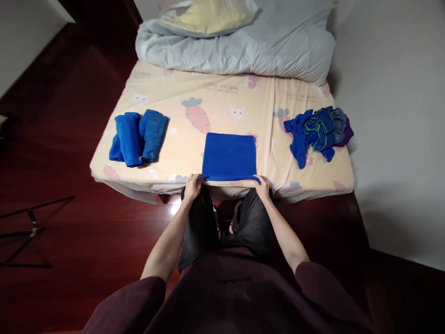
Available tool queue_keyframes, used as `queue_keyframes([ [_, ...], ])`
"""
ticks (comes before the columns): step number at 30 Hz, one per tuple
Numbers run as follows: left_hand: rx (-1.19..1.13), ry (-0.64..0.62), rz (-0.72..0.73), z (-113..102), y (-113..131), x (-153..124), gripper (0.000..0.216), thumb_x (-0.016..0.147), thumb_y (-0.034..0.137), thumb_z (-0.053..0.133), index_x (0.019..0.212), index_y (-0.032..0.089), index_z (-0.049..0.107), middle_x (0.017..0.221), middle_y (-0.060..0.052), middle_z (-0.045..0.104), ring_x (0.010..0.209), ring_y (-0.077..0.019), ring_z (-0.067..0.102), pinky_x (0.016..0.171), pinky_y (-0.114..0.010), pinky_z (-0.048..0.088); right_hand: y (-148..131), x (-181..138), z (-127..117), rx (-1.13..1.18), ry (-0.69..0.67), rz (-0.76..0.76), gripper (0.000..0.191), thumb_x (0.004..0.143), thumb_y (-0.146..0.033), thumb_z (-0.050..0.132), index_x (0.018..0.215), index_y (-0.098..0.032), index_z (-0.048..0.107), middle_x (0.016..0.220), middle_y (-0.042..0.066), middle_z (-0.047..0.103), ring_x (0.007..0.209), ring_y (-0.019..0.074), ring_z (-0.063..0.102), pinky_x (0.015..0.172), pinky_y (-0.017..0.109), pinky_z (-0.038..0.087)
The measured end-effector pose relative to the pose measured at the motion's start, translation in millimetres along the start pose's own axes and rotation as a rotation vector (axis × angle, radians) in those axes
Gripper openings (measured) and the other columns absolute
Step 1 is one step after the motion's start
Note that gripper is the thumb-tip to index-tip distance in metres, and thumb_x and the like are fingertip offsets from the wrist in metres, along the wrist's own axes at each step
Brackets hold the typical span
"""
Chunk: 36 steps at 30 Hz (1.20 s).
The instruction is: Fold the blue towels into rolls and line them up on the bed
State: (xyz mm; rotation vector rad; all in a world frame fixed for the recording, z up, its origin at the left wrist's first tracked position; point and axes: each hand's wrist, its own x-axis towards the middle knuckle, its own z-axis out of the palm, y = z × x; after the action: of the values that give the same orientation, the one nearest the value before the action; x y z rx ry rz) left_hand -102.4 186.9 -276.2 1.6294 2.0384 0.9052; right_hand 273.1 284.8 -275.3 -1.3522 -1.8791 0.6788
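A blue towel (229, 155) lies spread flat on the bed, its near edge turned up a little along the mattress edge. My left hand (193, 186) pinches the near left corner, fingers closed on the cloth. At the near right corner, my right hand (263, 187) is closed on the same towel. Further left rest several rolled blue towels (128, 139), side by side and partly overlapping. On the right is a crumpled heap of cloths (314, 132), mostly blue, with green edging on one and some grey and purple at its far side.
The bed (139, 95) has a cream sheet printed with carrots. A bunched grey-white quilt (236, 53) and a yellowish pillow (212, 16) lie at the back. A wall (392, 116) borders the right side. Black tripod-like legs (33, 229) stand on the dark red floor at left.
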Motion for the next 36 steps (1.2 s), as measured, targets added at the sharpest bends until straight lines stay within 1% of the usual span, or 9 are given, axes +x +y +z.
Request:
queue_keyframes([
  [3,0.006,0.047,-0.042,2,1,0,0.027,0.103,0.04,0.049,0.086,0.023,0.063,0.079,-0.007,0.056,0.086,-0.0273,0.059,0.086,-0.042,0.052,2,-1,3,0.048,0.043,0.026,0.024,0.095,-0.029,0.058,0.108,-0.021,0.076,0.109,0.012,0.078,0.102,0.0264,0.073,0.099,0.041,0.058],
  [5,0.007,0.063,-0.06,3,1,0,0.031,0.103,0.044,0.049,0.08,0.024,0.057,0.075,-0.005,0.052,0.082,-0.0262,0.058,0.085,-0.041,0.051,2,-2,4,0.058,0.067,0.073,0.028,0.097,-0.041,0.059,0.103,-0.02,0.075,0.1,0.012,0.079,0.089,0.0251,0.073,0.09,0.038,0.06],
  [8,0.001,0.067,-0.067,4,0,0,0.031,0.104,0.045,0.049,0.082,0.024,0.055,0.078,-0.005,0.053,0.082,-0.0253,0.057,0.085,-0.04,0.051,2,-3,5,0.047,0.091,0.133,0.043,0.098,-0.059,0.056,0.09,-0.02,0.072,0.081,0.009,0.074,0.07,0.0218,0.068,0.075,0.034,0.058],
  [11,0.004,0.062,-0.067,5,-1,1,0.03,0.105,0.046,0.047,0.086,0.024,0.056,0.083,-0.006,0.055,0.082,-0.0251,0.058,0.085,-0.04,0.05,1,-4,5,0.039,0.095,0.132,0.052,0.099,-0.066,0.051,0.081,-0.021,0.067,0.069,0.004,0.066,0.062,0.0183,0.06,0.069,0.031,0.054],
  [14,0.013,0.064,-0.066,6,-2,1,0.029,0.105,0.045,0.046,0.087,0.024,0.056,0.085,-0.007,0.056,0.083,-0.0251,0.058,0.086,-0.039,0.05,-2,-5,4,0.026,0.113,0.118,0.051,0.099,-0.066,0.05,0.084,-0.021,0.067,0.068,0.002,0.063,0.06,0.0173,0.056,0.068,0.029,0.052],
  [20,0.001,0.096,-0.068,7,-2,3,0.027,0.105,0.043,0.049,0.09,0.023,0.06,0.089,-0.008,0.059,0.091,-0.0258,0.061,0.09,-0.039,0.051,-4,-4,3,0.015,0.129,0.072,0.045,0.101,-0.061,0.05,0.088,-0.022,0.068,0.08,0.006,0.069,0.07,0.0196,0.061,0.074,0.031,0.054],
  [24,-0.015,0.101,-0.051,4,0,3,0.028,0.105,0.044,0.049,0.102,0.022,0.066,0.095,-0.009,0.064,0.097,-0.0257,0.062,0.094,-0.039,0.051,-4,-3,3,0.017,0.138,0.069,0.041,0.102,-0.057,0.051,0.09,-0.021,0.068,0.086,0.008,0.07,0.073,0.0203,0.062,0.075,0.033,0.054],
  [29,-0.083,0.092,-0.05,2,4,1,0.032,0.099,0.048,0.059,0.113,0.021,0.068,0.103,-0.01,0.067,0.098,-0.024,0.064,0.095,-0.038,0.053,-4,-3,3,0.008,0.115,0.073,0.039,0.103,-0.055,0.052,0.092,-0.021,0.069,0.089,0.009,0.069,0.076,0.0209,0.061,0.078,0.034,0.054],
  [36,-0.113,0.152,-0.119,5,-1,0,0.022,0.098,0.043,0.06,0.1,0.021,0.062,0.094,-0.007,0.063,0.079,-0.0193,0.061,0.084,-0.034,0.053,5,0,11,0.003,0.164,0.104,0.041,0.102,-0.056,0.053,0.092,-0.021,0.071,0.087,0.008,0.07,0.077,0.0207,0.064,0.077,0.032,0.056],
])
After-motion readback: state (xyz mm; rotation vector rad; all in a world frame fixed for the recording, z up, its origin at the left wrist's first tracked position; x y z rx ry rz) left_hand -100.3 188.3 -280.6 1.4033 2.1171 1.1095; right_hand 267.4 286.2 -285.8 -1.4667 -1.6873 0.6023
